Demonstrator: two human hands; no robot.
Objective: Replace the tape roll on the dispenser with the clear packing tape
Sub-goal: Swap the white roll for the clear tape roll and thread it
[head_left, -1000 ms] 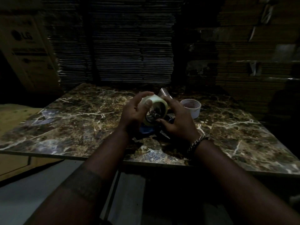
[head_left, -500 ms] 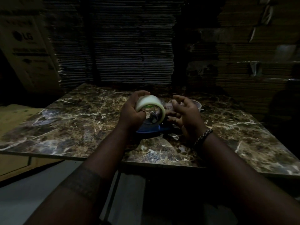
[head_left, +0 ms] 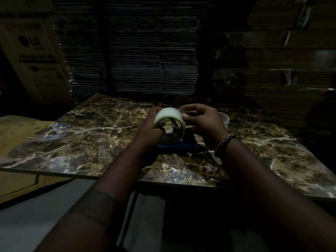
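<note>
A clear packing tape roll [head_left: 168, 114] sits on the blue tape dispenser [head_left: 177, 144], which rests on the marble table [head_left: 91, 135]. My left hand [head_left: 148, 132] grips the roll and the dispenser from the left, thumb inside the core. My right hand [head_left: 201, 120] is at the roll's upper right, thumb and forefinger pinched at the tape's loose end. The dispenser's hub and blade are mostly hidden by the roll and my hands. The scene is very dark.
A small white plastic cup [head_left: 224, 120] stands just behind my right hand. Scraps of tape [head_left: 217, 158] lie on the table near my right wrist. Stacks of flattened cardboard [head_left: 134, 51] rise behind the table, and a printed carton [head_left: 34, 57] leans at the left.
The roll and dispenser have come down from the raised hold onto the table. My right hand has moved from under the roll to its upper right edge and pinched the tape end.
</note>
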